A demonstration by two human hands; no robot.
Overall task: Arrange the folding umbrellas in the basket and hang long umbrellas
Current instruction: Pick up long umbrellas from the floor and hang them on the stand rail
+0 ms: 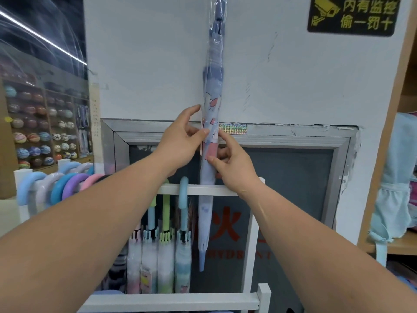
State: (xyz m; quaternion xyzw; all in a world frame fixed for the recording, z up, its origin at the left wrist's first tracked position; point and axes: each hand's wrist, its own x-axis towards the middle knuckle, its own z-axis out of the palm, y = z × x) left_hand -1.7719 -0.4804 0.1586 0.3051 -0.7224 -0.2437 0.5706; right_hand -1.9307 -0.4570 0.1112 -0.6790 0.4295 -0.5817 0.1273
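A long light-blue umbrella with a cartoon print, wrapped in clear plastic, stands upright before the white wall, tip down behind the white rack bar. My left hand holds its left side, thumb and fingers around the shaft. My right hand grips it slightly lower from the right. Several long umbrellas hang by curved handles from that bar. More curved handles in blue, purple and pink line a bar at the left.
The white rack frame stands before a metal-framed hydrant cabinet door. A wooden shelf with a pale blue bag is at the right. Shelves of balls fill the far left. A black and yellow sign hangs high on the wall.
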